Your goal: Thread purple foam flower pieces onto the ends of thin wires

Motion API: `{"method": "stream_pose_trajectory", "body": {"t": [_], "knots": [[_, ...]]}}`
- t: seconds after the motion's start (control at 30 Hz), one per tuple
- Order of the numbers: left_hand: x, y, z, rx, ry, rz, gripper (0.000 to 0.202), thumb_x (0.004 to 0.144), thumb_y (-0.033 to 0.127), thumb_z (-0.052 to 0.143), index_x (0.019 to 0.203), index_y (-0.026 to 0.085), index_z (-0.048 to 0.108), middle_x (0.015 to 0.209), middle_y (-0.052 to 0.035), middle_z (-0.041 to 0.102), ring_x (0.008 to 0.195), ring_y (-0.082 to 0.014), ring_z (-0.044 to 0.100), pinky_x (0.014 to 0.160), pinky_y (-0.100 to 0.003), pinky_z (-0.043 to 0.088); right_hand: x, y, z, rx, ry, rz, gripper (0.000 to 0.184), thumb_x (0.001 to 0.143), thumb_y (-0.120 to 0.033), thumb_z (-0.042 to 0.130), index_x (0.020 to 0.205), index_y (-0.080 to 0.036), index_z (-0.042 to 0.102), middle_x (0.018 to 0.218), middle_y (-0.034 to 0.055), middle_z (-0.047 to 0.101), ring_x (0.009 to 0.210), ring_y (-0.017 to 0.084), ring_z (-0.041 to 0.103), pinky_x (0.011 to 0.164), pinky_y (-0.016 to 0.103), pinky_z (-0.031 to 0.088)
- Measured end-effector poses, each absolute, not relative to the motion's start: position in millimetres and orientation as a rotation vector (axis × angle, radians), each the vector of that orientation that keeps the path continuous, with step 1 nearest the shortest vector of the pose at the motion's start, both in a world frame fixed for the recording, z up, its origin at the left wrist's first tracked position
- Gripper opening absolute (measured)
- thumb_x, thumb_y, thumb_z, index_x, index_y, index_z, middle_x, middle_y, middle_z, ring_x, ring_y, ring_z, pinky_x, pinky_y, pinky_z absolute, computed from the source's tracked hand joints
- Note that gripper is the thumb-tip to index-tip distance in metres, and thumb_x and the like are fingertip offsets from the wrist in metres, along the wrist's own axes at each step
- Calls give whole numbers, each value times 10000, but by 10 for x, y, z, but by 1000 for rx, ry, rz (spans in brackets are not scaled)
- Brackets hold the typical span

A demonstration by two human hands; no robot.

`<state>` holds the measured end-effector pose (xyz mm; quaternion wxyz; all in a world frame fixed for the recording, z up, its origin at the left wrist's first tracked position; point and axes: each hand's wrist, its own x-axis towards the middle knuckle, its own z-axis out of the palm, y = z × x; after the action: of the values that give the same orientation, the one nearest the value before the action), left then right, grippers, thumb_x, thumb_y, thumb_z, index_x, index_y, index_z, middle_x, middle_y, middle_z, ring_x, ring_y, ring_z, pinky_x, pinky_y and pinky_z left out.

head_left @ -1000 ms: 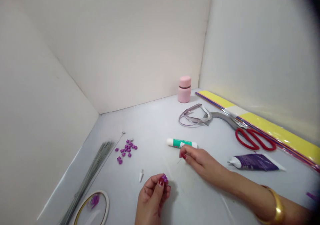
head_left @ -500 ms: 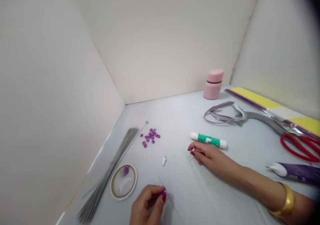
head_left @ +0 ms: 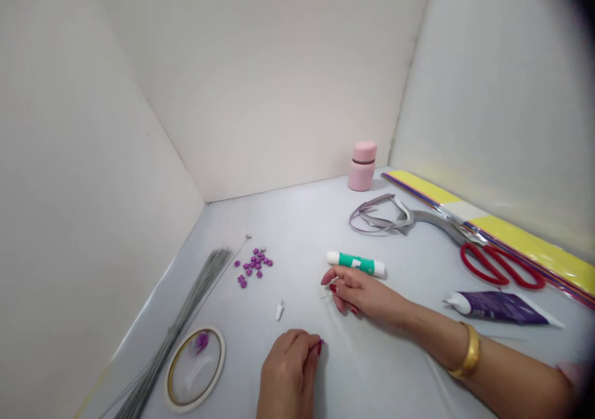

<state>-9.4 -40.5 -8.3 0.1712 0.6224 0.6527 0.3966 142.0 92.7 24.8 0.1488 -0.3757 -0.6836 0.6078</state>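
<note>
My left hand (head_left: pixel 292 369) is closed in a pinch at the front of the table. A tiny purple piece (head_left: pixel 322 343) shows at its fingertips; its shape is mostly hidden. My right hand (head_left: pixel 365 294), with a gold bangle (head_left: pixel 468 352) on the wrist, has bent fingers just in front of a green and white glue stick (head_left: pixel 356 263). A short, thin wire-like end (head_left: pixel 324 297) sticks out by its thumb. Small purple paper stars (head_left: pixel 256 262) lie in a loose cluster further left. Between them and my left hand is a small white cap (head_left: pixel 279 310).
At left lie a bundle of grey wires (head_left: pixel 186 320) and a tape roll (head_left: pixel 222 358) around a purple curl (head_left: pixel 201 343). To the right are red-handled scissors (head_left: pixel 483 275), a purple glue tube (head_left: pixel 504 307), grey paper strips (head_left: pixel 372 224), yellow paper packs (head_left: pixel 506 225) and a pink flask (head_left: pixel 361 174).
The view has swung right, shifting the table things leftward. My left hand has turned back-up and come nearer to my right hand, still pinching the purple piece. My right hand keeps its bent pose.
</note>
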Motion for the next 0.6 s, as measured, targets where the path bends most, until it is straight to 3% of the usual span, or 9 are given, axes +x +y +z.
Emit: {"method": "stream_pose_trajectory", "body": {"t": [0.23, 0.43, 0.6], "knots": [[-139, -355, -157, 1901, 1934, 1098, 192, 814, 149, 486, 870, 203, 662, 838, -75, 690, 774, -201, 619, 711, -269, 449, 1481, 955, 225, -1047, -1842, 1871, 162, 825, -237, 377, 939, -166, 467, 565, -48, 516, 398, 59, 325, 384, 162, 236], [-194, -261, -56, 1878, 1908, 1032, 202, 838, 187, 435, 819, 220, 633, 783, -51, 688, 737, -201, 625, 680, -277, 455, 1537, 970, 239, -1029, -1805, 1896, 149, 797, -196, 387, 909, -168, 481, 572, -43, 525, 408, 57, 345, 376, 154, 235], [-224, -180, 104, 1885, 1990, 785, 232, 847, 184, 395, 886, 184, 623, 864, -68, 689, 825, -201, 635, 731, -287, 464, 1606, 978, 264, -1043, -1845, 1859, 163, 815, -186, 337, 911, -171, 468, 579, -41, 518, 409, 56, 346, 381, 148, 248]]}}
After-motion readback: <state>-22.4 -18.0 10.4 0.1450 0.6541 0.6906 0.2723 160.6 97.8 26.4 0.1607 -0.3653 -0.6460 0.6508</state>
